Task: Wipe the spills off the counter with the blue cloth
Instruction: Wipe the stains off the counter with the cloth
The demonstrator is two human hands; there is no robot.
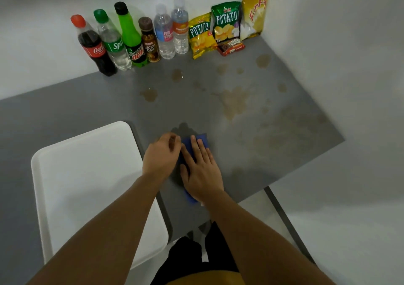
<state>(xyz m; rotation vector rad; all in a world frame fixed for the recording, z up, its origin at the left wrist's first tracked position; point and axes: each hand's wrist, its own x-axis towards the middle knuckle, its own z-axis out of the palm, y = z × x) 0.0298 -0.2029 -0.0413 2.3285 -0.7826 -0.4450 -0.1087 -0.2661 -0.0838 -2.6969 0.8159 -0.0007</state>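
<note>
Head view: back row of bottles reads Coca-Cola (94,46), Sprite (112,41), Mountain Dew (132,38), Kopiko Lucky Day (149,41); Oishi Potato bags (226,21), yellow Finky bag (254,14). Matte grey counter (295,153) with brownish spills (234,101), open toward the right edge. Right hand (202,169) lies flat on the blue cloth (197,141); left hand (161,154) curled, maybe pinching its edge. Smooth white tray (87,175) at left

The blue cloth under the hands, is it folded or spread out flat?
Cannot tell for sure. The blue cloth is mostly hidden under the flat right hand; only small blue parts show, so it seems folded or bunched.
</note>
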